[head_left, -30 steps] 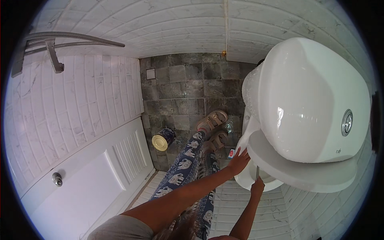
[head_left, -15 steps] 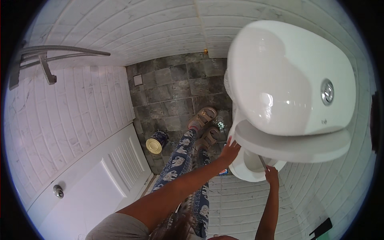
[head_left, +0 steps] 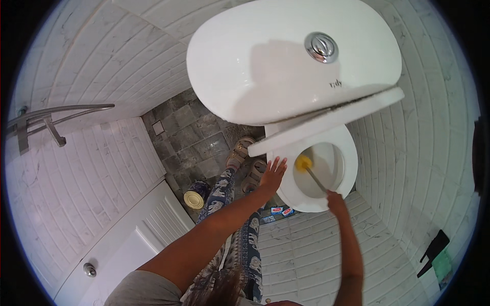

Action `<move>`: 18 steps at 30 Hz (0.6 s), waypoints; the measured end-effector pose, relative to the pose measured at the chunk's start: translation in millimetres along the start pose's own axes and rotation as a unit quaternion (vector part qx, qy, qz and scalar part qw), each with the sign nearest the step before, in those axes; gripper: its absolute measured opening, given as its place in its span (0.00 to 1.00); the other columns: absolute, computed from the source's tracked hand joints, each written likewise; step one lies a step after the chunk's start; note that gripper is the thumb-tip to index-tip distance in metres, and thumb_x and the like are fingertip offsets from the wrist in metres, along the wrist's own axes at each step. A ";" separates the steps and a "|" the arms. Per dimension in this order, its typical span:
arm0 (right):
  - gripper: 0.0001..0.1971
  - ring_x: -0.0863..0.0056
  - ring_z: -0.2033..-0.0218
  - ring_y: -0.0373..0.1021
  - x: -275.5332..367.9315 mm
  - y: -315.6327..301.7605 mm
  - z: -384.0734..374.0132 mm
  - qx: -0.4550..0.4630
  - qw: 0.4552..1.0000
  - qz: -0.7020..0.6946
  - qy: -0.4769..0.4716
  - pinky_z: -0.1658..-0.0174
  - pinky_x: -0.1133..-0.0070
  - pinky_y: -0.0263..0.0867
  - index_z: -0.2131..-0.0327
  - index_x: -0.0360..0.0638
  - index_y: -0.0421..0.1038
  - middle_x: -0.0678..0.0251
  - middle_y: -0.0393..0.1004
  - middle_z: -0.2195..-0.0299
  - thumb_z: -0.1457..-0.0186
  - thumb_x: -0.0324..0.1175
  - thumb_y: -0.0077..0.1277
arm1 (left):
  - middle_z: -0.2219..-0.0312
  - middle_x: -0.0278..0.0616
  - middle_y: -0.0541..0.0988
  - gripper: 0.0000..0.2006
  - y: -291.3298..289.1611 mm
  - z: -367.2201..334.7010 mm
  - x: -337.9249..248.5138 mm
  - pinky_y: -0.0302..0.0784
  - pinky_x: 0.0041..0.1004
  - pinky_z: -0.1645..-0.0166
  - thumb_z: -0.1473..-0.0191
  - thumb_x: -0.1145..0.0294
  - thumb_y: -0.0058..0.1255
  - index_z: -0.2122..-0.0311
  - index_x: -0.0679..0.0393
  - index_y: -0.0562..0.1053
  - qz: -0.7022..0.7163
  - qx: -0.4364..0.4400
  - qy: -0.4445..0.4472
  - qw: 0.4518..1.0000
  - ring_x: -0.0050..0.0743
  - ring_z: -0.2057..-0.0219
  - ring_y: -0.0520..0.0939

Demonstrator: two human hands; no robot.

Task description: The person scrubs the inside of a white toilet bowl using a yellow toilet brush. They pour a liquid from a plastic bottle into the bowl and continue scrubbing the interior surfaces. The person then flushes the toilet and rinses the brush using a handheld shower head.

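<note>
A white toilet bowl (head_left: 349, 153) stands open, its seat and lid (head_left: 326, 122) raised against the cistern. Inside the bowl is a toilet brush (head_left: 316, 180) with a yellow head and a grey handle; the head touches the inner wall at the far left. My right hand (head_left: 336, 202) is closed around the upper end of the handle, over the near right rim. My left hand (head_left: 274, 176) rests at the left edge of the bowl, fingers stretched out and apart, holding nothing.
The cistern (head_left: 286, 56) with a chrome flush button fills the top. A dark can (head_left: 195, 198) stands on grey floor tiles left of my legs. Small blue and red packets (head_left: 282, 210) lie beside the bowl. A white door (head_left: 127, 245) is at the lower left, a shower hose (head_left: 61, 109) above it.
My view has shifted, so more of the bowl's inside and the yellow brush head show. My right hand still holds the brush, and my left hand stays by the bowl's left side.
</note>
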State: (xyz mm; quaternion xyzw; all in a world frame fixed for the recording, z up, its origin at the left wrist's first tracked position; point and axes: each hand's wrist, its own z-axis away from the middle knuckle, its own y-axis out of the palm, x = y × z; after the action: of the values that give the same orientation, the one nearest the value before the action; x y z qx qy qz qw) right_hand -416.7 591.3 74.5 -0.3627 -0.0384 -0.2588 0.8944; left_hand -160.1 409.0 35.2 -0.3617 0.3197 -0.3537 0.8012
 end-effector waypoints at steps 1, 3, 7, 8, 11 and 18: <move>0.19 0.59 0.66 0.67 5.7 -24.7 2.4 0.044 0.995 0.004 0.093 0.62 0.69 0.64 0.55 0.40 0.63 0.53 0.70 0.71 0.53 0.27 0.41 | 0.42 0.42 0.39 0.27 1.3 2.8 3.1 0.42 0.45 0.42 0.52 0.70 0.36 0.44 0.56 0.50 -0.018 0.006 -0.002 1.000 0.46 0.41 0.42; 0.18 0.58 0.76 0.69 42.5 -86.9 -1.9 0.094 0.979 0.167 0.075 0.70 0.68 0.67 0.53 0.43 0.61 0.49 0.69 0.72 0.49 0.32 0.37 | 0.42 0.42 0.40 0.27 6.2 6.1 3.1 0.43 0.45 0.42 0.52 0.70 0.36 0.44 0.56 0.50 0.005 -0.022 -0.004 1.000 0.46 0.41 0.42; 0.19 0.64 0.76 0.71 69.5 -122.3 -7.6 0.002 0.973 0.210 0.096 0.72 0.72 0.69 0.51 0.44 0.59 0.56 0.69 0.74 0.48 0.30 0.37 | 0.42 0.41 0.41 0.27 2.3 -2.1 0.5 0.43 0.45 0.42 0.52 0.70 0.36 0.44 0.55 0.51 0.004 -0.016 0.002 1.000 0.47 0.42 0.44; 0.19 0.64 0.77 0.71 71.7 -136.6 0.4 -0.021 0.969 0.241 0.050 0.72 0.73 0.69 0.51 0.44 0.58 0.57 0.69 0.74 0.48 0.30 0.37 | 0.42 0.41 0.41 0.27 3.1 -2.5 -1.0 0.43 0.46 0.42 0.52 0.70 0.35 0.44 0.55 0.51 0.006 -0.015 -0.001 1.000 0.47 0.42 0.44; 0.19 0.65 0.76 0.71 55.1 -113.2 32.2 -0.007 0.965 0.229 0.125 0.72 0.75 0.69 0.50 0.44 0.57 0.58 0.68 0.73 0.48 0.28 0.37 | 0.42 0.41 0.41 0.26 6.3 -1.6 -1.2 0.42 0.46 0.42 0.51 0.71 0.35 0.44 0.55 0.51 0.010 -0.016 -0.007 1.000 0.47 0.41 0.44; 0.18 0.55 0.67 0.68 18.4 -64.0 50.5 0.114 0.991 0.036 0.061 0.62 0.65 0.64 0.54 0.49 0.64 0.48 0.69 0.69 0.51 0.29 0.36 | 0.42 0.40 0.38 0.30 -3.4 -9.3 -6.6 0.41 0.46 0.42 0.53 0.72 0.38 0.43 0.53 0.47 -0.018 0.041 0.015 0.999 0.47 0.41 0.42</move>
State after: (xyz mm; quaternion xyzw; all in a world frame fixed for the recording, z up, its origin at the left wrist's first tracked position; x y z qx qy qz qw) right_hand -426.2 578.4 156.5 -0.2427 0.0001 -0.2415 0.9396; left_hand -172.0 409.3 34.6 -0.3294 0.3102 -0.3862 0.8038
